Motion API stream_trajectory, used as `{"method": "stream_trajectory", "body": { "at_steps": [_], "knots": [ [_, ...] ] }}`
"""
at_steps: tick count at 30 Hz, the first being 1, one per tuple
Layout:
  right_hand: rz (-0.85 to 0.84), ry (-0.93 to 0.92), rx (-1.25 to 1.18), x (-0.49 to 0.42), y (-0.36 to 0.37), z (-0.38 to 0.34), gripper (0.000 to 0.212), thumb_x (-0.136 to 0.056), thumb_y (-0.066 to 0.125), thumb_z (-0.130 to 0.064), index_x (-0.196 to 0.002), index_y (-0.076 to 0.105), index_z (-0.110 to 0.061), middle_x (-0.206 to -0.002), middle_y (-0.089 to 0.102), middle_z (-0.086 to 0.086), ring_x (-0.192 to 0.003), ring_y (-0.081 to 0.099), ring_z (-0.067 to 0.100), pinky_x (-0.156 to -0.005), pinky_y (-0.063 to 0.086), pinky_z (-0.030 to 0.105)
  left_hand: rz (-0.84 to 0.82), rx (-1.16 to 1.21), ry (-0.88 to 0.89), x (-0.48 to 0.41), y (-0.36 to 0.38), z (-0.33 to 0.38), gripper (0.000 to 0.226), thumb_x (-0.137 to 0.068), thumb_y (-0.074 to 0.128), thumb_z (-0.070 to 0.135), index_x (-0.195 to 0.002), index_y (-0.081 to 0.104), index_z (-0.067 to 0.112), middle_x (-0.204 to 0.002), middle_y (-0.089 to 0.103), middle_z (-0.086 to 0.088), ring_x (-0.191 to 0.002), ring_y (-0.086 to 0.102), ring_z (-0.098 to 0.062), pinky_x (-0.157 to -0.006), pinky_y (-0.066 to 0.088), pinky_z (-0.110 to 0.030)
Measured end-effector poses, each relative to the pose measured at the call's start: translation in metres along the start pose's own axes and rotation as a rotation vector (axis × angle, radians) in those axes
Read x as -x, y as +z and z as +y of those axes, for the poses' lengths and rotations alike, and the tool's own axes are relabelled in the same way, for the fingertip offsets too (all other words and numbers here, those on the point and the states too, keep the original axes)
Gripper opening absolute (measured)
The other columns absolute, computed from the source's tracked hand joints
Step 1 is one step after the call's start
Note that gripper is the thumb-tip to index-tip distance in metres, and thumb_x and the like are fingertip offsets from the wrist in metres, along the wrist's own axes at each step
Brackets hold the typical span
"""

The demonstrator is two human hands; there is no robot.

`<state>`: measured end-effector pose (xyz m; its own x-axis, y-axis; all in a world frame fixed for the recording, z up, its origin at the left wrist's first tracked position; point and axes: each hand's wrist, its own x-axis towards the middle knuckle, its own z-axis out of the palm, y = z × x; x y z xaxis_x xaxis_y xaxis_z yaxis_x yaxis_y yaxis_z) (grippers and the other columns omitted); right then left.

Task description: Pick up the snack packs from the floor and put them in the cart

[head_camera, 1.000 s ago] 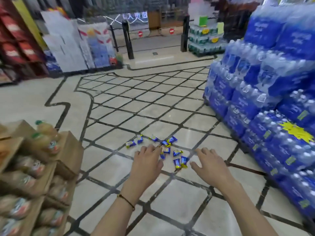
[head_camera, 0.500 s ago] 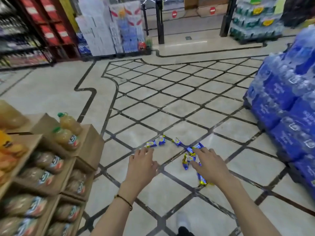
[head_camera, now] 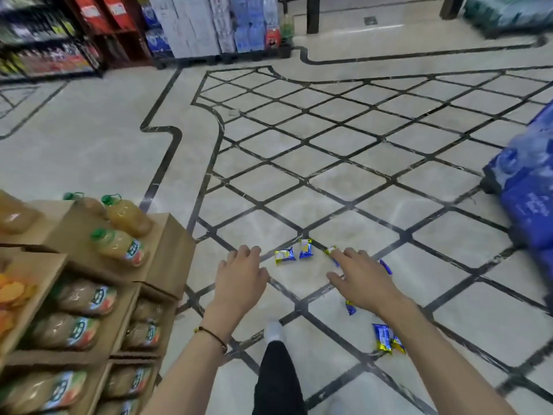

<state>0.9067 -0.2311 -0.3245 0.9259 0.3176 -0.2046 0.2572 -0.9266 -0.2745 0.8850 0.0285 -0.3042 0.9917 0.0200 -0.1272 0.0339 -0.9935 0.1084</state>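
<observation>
1. Both hands hang out in front of the person, palms down: the left hand [head_camera: 239, 283] with fingers loosely spread and holding nothing, the right hand [head_camera: 363, 283] likewise spread and empty, its fingertips [head_camera: 336, 255] reaching over the nearest wrapper.

2. Compared with a second ago, the snack packs [head_camera: 285, 256] now lie closer under the hands. Half a second ago the right hand covered the middle of the scatter; now it sits over the right part, with two packs showing in the gap between the hands.

3. Another pack [head_camera: 383, 336] lies on the floor [head_camera: 344, 187] below the right forearm, near the person's shoe [head_camera: 273, 330], so the person has stepped into the spill rather than stopping short of it.

4. Nothing has been lifted yet; this reads as the end of the approach, with a stoop and first pinch likely due next.

5. Beyond the packs, the juice display [head_camera: 119, 250] has grown at the left and the blue water bales [head_camera: 526, 199] have slid to the right edge.

6. No cart is in view, so the drop-off spot cannot be told.
</observation>
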Motion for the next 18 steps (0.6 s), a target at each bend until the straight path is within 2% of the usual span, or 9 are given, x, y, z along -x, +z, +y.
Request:
{"method": "stream_trajectory", "body": {
  "at_steps": [7,13,18],
  "knots": [
    [-0.075,0.128,-0.013,-0.118,0.006,-0.006,0.044,-0.096,0.043,-0.046,-0.136,0.042,-0.026,-0.117,0.053,0.002,-0.108,0.049,0.027,-0.082,0.048,0.042,-0.035,0.051,-0.01,-0.137,0.008,-0.043,0.028,-0.093,0.051,0.025,-0.118,0.055,0.013,-0.111,0.057,-0.006,-0.102,0.055,-0.032,-0.075,0.037,-0.037],
    [-0.122,0.179,0.004,-0.199,0.015,0.005,0.043,-0.096,0.044,-0.043,-0.133,0.044,-0.022,-0.12,0.053,0.005,-0.107,0.049,0.03,-0.081,0.049,0.044,-0.099,-0.001,0.059,-0.23,0.026,-0.068,0.026,-0.09,0.055,0.025,-0.111,0.06,0.009,-0.101,0.06,-0.01,-0.092,0.058,-0.035,-0.07,0.045,-0.041],
    [-0.129,0.209,0.0,-0.263,0.038,0.033,0.044,-0.096,0.045,-0.039,-0.136,0.044,-0.021,-0.119,0.053,0.006,-0.108,0.046,0.031,-0.082,0.049,0.045,-0.179,-0.083,0.141,-0.298,0.051,-0.073,0.025,-0.093,0.049,0.024,-0.115,0.053,0.014,-0.107,0.057,-0.005,-0.099,0.055,-0.03,-0.077,0.044,-0.039]
  ]
}}
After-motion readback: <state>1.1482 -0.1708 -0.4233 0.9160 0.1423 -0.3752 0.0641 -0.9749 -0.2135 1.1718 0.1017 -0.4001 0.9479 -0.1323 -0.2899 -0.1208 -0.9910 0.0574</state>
